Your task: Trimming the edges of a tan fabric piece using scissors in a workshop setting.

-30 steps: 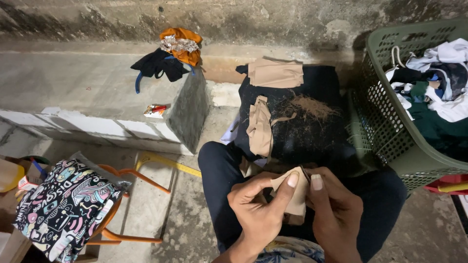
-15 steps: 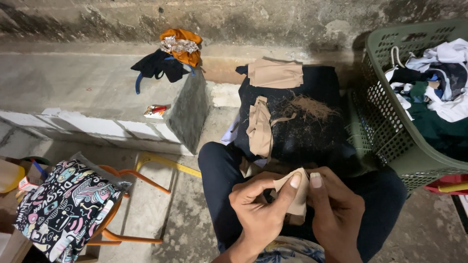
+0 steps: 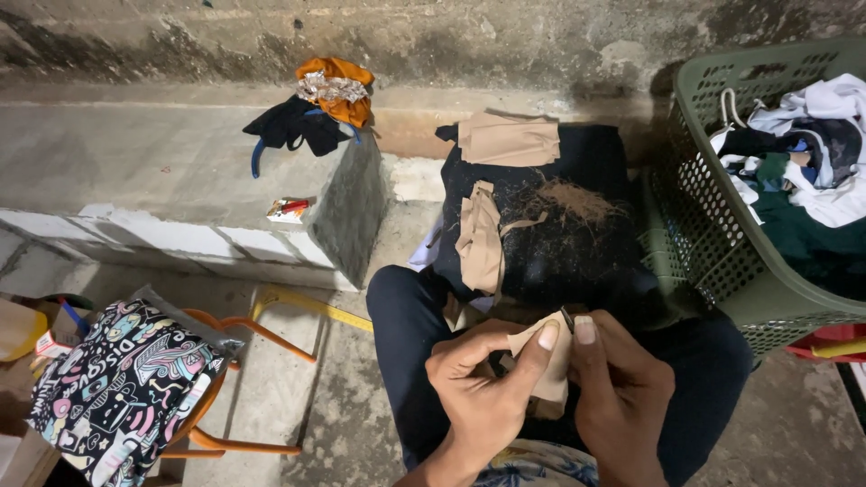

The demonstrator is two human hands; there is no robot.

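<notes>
We look down on a seated person's lap. The left hand (image 3: 483, 397) and right hand (image 3: 618, 392) meet over a small tan fabric piece (image 3: 546, 365); the fingers (image 3: 541, 341) of both hands are closed on its upper edge, pinching it between thumb and forefinger, and a small dark object at the pinch is too small to identify. The piece sits just above the knees, which are clad in dark trousers (image 3: 406, 325).

Beyond the hands, a black cloth (image 3: 577, 243) is spread out, bearing a patch of brownish fluff (image 3: 577, 200), a folded tan strip (image 3: 481, 239) at its left and a flat tan piece (image 3: 508, 140) at its far edge.

The room is bare concrete: a stained grey wall (image 3: 433, 36) runs across the top, and a raised concrete ledge (image 3: 135, 171) with a white-tiled front extends at left. On the ledge lie a bundle of orange and black garments (image 3: 316, 108) and a small red-and-white packet (image 3: 287, 209). The concrete floor (image 3: 298, 397) below carries a yellow ruler (image 3: 311, 307) and an orange-framed chair holding a patterned bag (image 3: 126, 388). At right stands a green plastic laundry basket (image 3: 713, 225) filled with mixed clothes.
</notes>
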